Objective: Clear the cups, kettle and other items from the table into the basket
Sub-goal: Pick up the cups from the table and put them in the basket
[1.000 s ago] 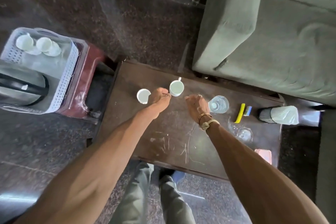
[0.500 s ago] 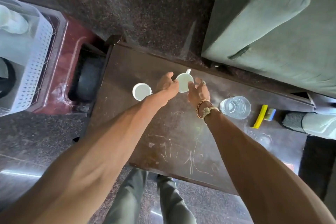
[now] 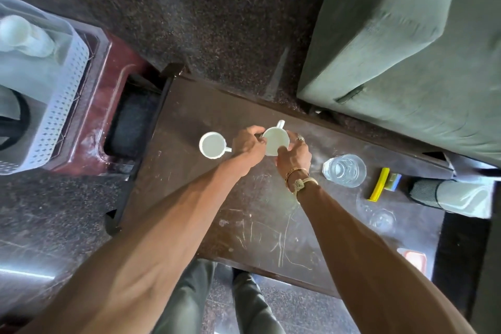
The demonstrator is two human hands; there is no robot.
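Centre frame: our right hand (image 3: pixel 294 156) & left hand (image 3: pixel 248 144) both closed round white cup (image 3: pixel 275 141), light, rigid, prob. breakable, so we'd grip body or handle

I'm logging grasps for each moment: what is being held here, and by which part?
The right hand grips the white cup by its body near the rim. The left hand touches its other side; whether it grips is unclear.

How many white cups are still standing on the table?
2: left cup beside the left hand; right cup between both hands, right hand touching it. Basket cups excluded.
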